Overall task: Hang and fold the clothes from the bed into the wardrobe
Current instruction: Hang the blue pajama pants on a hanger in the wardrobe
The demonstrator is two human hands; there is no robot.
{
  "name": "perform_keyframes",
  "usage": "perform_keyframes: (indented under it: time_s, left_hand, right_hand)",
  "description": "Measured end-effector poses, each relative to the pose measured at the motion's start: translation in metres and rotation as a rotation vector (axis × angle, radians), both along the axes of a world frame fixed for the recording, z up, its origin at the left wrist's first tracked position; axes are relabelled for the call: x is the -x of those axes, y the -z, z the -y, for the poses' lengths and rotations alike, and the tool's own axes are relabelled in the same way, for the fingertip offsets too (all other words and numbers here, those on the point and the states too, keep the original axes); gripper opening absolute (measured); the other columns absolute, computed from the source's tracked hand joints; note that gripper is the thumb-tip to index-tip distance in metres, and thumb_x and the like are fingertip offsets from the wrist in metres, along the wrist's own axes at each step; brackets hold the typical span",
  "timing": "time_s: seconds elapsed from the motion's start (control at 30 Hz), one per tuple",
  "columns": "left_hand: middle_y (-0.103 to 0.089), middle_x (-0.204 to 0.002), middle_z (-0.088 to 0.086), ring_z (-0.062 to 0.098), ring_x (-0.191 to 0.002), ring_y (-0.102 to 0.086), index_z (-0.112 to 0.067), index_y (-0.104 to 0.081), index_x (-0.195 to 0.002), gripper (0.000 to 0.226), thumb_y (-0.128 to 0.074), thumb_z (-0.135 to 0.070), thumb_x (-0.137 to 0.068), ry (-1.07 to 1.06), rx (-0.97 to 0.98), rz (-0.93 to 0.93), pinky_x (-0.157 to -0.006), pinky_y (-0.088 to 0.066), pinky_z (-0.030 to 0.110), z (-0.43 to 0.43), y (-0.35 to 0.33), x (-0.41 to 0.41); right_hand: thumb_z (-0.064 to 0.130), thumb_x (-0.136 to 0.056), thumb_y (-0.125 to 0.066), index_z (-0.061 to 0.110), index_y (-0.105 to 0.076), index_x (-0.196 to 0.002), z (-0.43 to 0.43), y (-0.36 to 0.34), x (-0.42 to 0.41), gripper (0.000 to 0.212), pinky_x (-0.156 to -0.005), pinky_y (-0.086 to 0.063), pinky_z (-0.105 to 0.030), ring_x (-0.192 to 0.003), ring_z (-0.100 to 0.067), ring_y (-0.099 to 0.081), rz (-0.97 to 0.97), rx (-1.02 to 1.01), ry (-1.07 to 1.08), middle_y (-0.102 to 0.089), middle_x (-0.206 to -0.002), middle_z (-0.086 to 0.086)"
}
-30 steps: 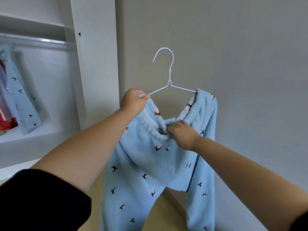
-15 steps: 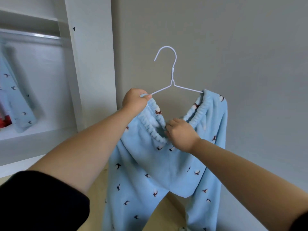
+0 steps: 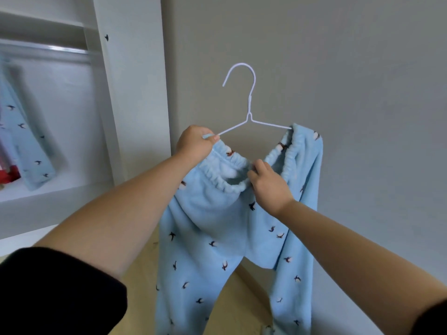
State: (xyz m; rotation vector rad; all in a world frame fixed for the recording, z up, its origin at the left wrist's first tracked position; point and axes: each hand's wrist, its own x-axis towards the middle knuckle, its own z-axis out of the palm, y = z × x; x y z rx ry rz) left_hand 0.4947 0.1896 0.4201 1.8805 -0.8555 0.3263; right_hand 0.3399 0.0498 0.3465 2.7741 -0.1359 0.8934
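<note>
Light blue fleece pyjama trousers (image 3: 212,238) with a small bird print hang by their elastic waistband from a white wire hanger (image 3: 249,117) held up before the grey wall. My left hand (image 3: 196,145) grips the hanger's left end together with the waistband. My right hand (image 3: 268,187) pinches the sagging middle of the waistband. The right end of the waistband sits over the hanger's right arm. Both trouser legs hang down out of frame.
The open white wardrobe (image 3: 130,93) stands at the left with a metal rail (image 3: 48,50) near its top. A matching blue pyjama top (image 3: 21,139) and a red garment (image 3: 9,174) hang inside. Wooden floor (image 3: 145,274) lies below.
The hanger with the trousers has drifted slightly right and up in view. My right hand has shifted along the sagging waistband. The wardrobe has slid left.
</note>
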Motion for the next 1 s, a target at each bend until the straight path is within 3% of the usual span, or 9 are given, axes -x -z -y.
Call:
perform_keyframes:
  time_s: [0.1, 0.2, 0.33, 0.43, 0.57, 0.7, 0.83, 0.93, 1.0]
  left_hand:
    - [-0.053, -0.058, -0.008, 0.02, -0.065, -0.052, -0.025, -0.058, -0.062, 0.027, -0.064, -0.026, -0.088, -0.007, -0.045, -0.001, -0.064, -0.04, 0.025, 0.0, 0.008, -0.002]
    - [-0.059, -0.066, -0.005, 0.021, -0.073, -0.056, -0.025, -0.06, -0.065, 0.023, -0.063, -0.028, -0.088, -0.014, -0.097, 0.014, -0.067, -0.043, 0.027, 0.002, 0.014, 0.005]
    - [-0.065, -0.078, -0.004, 0.02, -0.081, -0.059, -0.025, -0.064, -0.074, 0.015, -0.062, -0.03, -0.089, 0.045, -0.19, 0.08, -0.069, -0.045, 0.027, 0.008, 0.016, 0.025]
    - [-0.065, -0.075, 0.0, 0.023, -0.081, -0.06, -0.023, -0.068, -0.075, 0.014, -0.063, -0.028, -0.087, 0.138, -0.258, 0.163, -0.074, -0.048, 0.033, 0.013, 0.017, 0.043]
    - [-0.052, -0.057, -0.007, 0.019, -0.065, -0.051, -0.02, -0.06, -0.062, 0.024, -0.064, -0.025, -0.085, 0.225, -0.294, 0.163, -0.063, -0.042, 0.03, 0.013, 0.011, 0.056]
    - [-0.043, -0.053, -0.004, 0.016, -0.058, -0.04, -0.009, -0.06, -0.063, 0.025, -0.064, -0.017, -0.086, 0.311, -0.268, 0.095, -0.057, -0.031, 0.027, 0.008, 0.003, 0.056]
    - [-0.037, -0.043, -0.009, 0.002, -0.044, -0.033, -0.016, -0.055, -0.056, 0.033, -0.064, -0.014, -0.088, 0.352, -0.19, 0.028, -0.046, -0.028, 0.02, 0.003, -0.006, 0.052]
    - [-0.041, -0.05, -0.009, 0.001, -0.049, -0.037, -0.017, -0.059, -0.06, 0.029, -0.065, -0.015, -0.088, 0.306, -0.142, -0.007, -0.049, -0.031, 0.017, -0.002, -0.006, 0.042]
    - [-0.044, -0.054, -0.007, 0.005, -0.054, -0.04, -0.018, -0.059, -0.06, 0.029, -0.064, -0.018, -0.089, 0.261, -0.13, -0.035, -0.052, -0.034, 0.019, -0.005, -0.002, 0.032]
  right_hand:
    - [-0.009, -0.082, -0.046, 0.0, -0.05, -0.1, 0.01, -0.006, -0.002, 0.02, -0.053, -0.038, -0.04, -0.078, -0.038, -0.054, -0.06, -0.046, 0.026, -0.048, -0.111, -0.02]
    - [0.0, -0.092, -0.04, 0.0, -0.047, -0.107, 0.012, -0.017, -0.009, 0.016, -0.06, -0.035, -0.034, -0.079, -0.037, -0.061, 0.016, -0.326, 0.101, -0.06, -0.092, -0.022]
    - [0.007, -0.097, -0.038, -0.002, -0.049, -0.112, 0.019, -0.032, -0.02, 0.021, -0.079, -0.04, -0.038, -0.1, -0.037, -0.06, 0.131, -0.587, 0.203, -0.062, -0.105, -0.026]
    - [0.008, -0.095, -0.039, 0.001, -0.049, -0.113, 0.021, -0.039, -0.025, 0.023, -0.074, -0.039, -0.037, -0.094, -0.039, -0.058, 0.176, -0.658, 0.22, -0.058, -0.106, -0.027]
    - [0.003, -0.084, -0.052, -0.004, -0.062, -0.085, 0.024, -0.052, -0.024, 0.012, -0.073, -0.035, -0.04, -0.09, -0.037, -0.053, 0.48, -0.302, 0.226, -0.055, -0.094, -0.024]
    - [-0.005, -0.068, -0.061, 0.002, -0.067, -0.066, 0.024, -0.076, -0.023, 0.009, -0.061, -0.032, -0.035, -0.063, -0.035, -0.057, 0.757, -0.1, 0.151, -0.056, -0.063, -0.02]
    - [0.013, -0.094, -0.035, 0.01, -0.061, -0.103, 0.017, -0.068, -0.035, 0.028, -0.08, -0.031, -0.036, -0.1, -0.031, -0.058, 0.36, -0.306, 0.385, -0.065, -0.101, -0.016]
    - [0.009, -0.092, -0.04, 0.008, -0.053, -0.115, 0.007, -0.046, -0.036, 0.026, -0.088, -0.041, -0.036, -0.104, -0.033, -0.06, 0.038, -0.115, 0.398, -0.066, -0.11, -0.014]
    - [0.01, -0.085, -0.048, 0.005, -0.039, -0.128, 0.003, -0.03, -0.035, 0.045, -0.098, -0.034, -0.038, -0.11, -0.033, -0.058, -0.138, -0.175, 0.248, -0.065, -0.112, -0.014]
